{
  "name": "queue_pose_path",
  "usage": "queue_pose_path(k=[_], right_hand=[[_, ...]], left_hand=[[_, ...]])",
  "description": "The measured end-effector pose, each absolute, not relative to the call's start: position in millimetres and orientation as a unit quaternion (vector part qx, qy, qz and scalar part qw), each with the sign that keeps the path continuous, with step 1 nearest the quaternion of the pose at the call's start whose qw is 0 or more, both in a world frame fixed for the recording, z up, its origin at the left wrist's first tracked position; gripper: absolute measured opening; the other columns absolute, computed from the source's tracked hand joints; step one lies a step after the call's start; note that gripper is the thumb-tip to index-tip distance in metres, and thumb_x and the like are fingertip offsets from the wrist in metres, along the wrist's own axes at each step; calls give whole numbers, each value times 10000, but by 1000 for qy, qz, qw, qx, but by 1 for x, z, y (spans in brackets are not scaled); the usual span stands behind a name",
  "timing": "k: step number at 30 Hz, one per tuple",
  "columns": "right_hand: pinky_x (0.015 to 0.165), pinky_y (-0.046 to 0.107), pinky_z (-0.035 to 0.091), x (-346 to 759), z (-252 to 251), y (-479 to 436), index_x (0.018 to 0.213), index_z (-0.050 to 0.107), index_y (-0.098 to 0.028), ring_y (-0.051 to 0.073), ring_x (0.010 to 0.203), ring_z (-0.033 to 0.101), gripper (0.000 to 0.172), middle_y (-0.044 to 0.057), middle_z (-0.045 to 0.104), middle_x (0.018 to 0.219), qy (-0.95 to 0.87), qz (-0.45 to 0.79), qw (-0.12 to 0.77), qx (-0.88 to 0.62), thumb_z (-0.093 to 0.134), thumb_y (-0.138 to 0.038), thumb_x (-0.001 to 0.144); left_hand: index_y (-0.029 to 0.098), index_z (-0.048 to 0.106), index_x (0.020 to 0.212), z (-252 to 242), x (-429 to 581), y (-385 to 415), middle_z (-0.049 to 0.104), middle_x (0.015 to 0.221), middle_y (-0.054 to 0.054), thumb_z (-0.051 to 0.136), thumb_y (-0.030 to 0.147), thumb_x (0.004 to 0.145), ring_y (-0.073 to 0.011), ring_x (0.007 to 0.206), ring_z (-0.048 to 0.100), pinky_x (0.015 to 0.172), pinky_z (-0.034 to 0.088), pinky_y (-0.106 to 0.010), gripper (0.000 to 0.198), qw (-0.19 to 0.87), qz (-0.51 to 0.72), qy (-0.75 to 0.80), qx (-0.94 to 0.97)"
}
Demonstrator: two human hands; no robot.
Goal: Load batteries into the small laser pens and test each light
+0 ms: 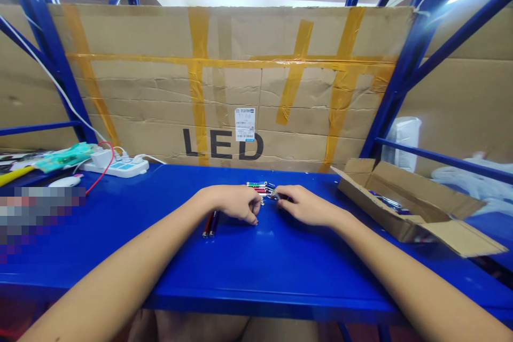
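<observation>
Slim metallic tubes in green, red and blue lie in a small group at the middle of the table, with small metal clips or rings at their ends. My left hand is beside them on the left, palm down, fingers curled in; what it holds, if anything, is hidden. From the right, my right hand closes its thumb and fingers at a small dark, shiny piece by the tube ends, too small to make out. Under my left wrist lie a dark red tube and a dark purple tube, partly covered.
An open cardboard box with more shiny tubes inside stands on the right of the blue table. At the back left lies a white power strip with cables. Taped cardboard and blue rack posts border the table.
</observation>
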State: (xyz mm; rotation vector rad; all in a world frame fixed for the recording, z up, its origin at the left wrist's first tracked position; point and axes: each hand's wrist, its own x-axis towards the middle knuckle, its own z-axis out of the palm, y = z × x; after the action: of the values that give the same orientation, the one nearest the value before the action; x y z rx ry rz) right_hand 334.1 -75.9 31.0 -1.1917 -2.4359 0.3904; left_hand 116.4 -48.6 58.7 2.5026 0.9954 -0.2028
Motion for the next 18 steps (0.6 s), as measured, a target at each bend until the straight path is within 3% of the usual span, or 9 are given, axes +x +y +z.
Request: queue_pose_path(k=[5, 10, 15, 18], right_hand=[[742, 321, 428, 334, 26, -72, 847, 604, -169, 195, 779, 567, 164, 67, 665, 858, -864, 162, 212, -427, 443, -142, 863], [679, 302, 432, 334, 24, -68, 954, 629, -161, 166, 685, 530, 237, 31, 612, 753, -840, 219, 254, -427, 403, -152, 885], [802, 327, 446, 332, 28, -70, 1040, 624, -174, 186, 860, 563, 232, 56, 653, 955, -833, 251, 293, -396, 457, -182, 879], [825, 341, 437, 333, 27, -71, 1012, 603, -172, 195, 897, 556, 180, 65, 642, 1006, -837, 224, 295, -402, 509, -207, 863]], left_hand=[[203, 626, 874, 56, 117, -47, 656, 789, 7, 605, 213, 726, -139, 696, 586, 601, 405, -231, 150, 227, -46, 322, 918], [199, 617, 809, 55, 121, -52, 642, 759, 1, 562, 202, 717, -137, 628, 544, 543, 369, -247, 108, 156, -37, 333, 929], [180, 597, 720, 50, 127, -52, 625, 688, -14, 578, 218, 688, -134, 567, 501, 515, 329, -262, 53, 87, 39, 363, 927], [170, 610, 734, 47, 128, -46, 639, 691, -16, 565, 213, 702, -135, 598, 537, 548, 360, -253, 70, 118, 163, 375, 905]])
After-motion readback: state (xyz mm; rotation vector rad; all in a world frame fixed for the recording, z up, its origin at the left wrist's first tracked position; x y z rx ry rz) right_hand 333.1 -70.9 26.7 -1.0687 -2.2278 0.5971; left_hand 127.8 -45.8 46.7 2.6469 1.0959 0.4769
